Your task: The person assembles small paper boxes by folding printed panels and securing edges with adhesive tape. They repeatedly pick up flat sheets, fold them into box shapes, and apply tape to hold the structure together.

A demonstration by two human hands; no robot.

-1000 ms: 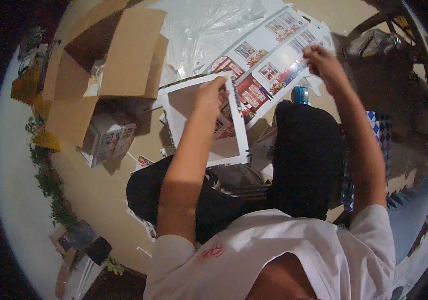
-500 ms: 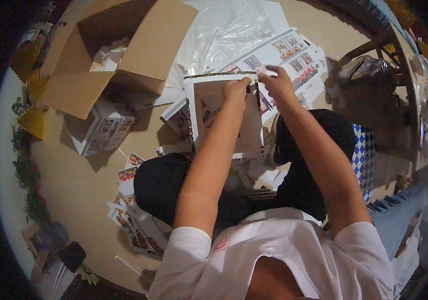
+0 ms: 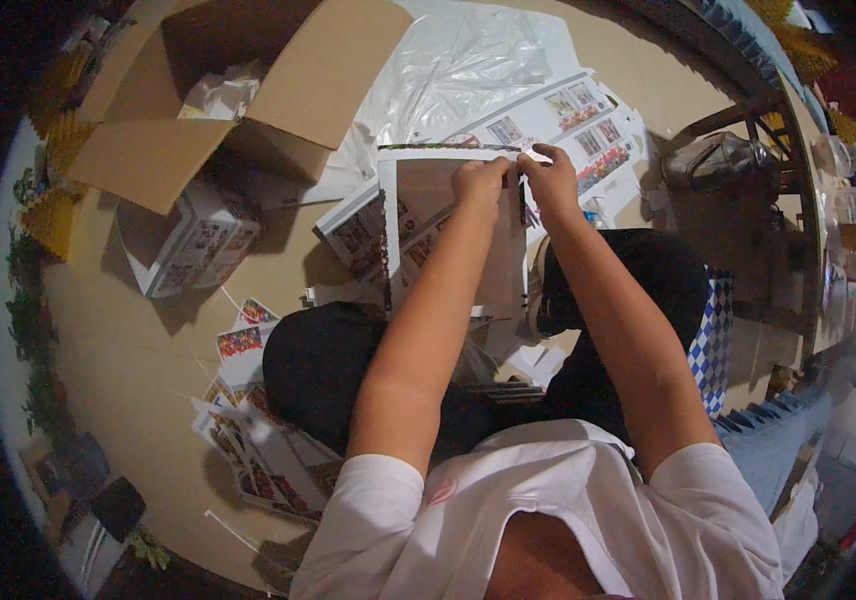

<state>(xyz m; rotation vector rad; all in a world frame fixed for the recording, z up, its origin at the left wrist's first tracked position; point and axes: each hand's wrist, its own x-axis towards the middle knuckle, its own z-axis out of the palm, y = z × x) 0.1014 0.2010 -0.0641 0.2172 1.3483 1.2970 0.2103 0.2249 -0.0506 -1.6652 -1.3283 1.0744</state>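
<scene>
Between my knees stands a rectangular white frame (image 3: 428, 154) with dark patterned edges and a see-through brownish middle. My left hand (image 3: 481, 185) is closed on its top edge near the right end, thumb and fingers pressed together. At the top right corner, my right hand (image 3: 551, 178) pinches the frame, fingertips close to those of my left hand. What exactly lies between the fingertips is too small to tell. Printed white sheets (image 3: 588, 110) with pictures and colourful flowers lie on the floor just beyond the frame.
An opened cardboard box (image 3: 318, 80) stands at the far left, beside a printed white carton (image 3: 203, 245). Clear plastic wrapping (image 3: 458, 60) lies at the back. Printed cut pieces (image 3: 258, 450) are piled by my left knee. A wooden rack (image 3: 798, 200) stands at the right.
My right hand's raised fingers have come down and closed at the frame's top right corner. The frame sits slightly further right in view; the head view has shifted a little.
</scene>
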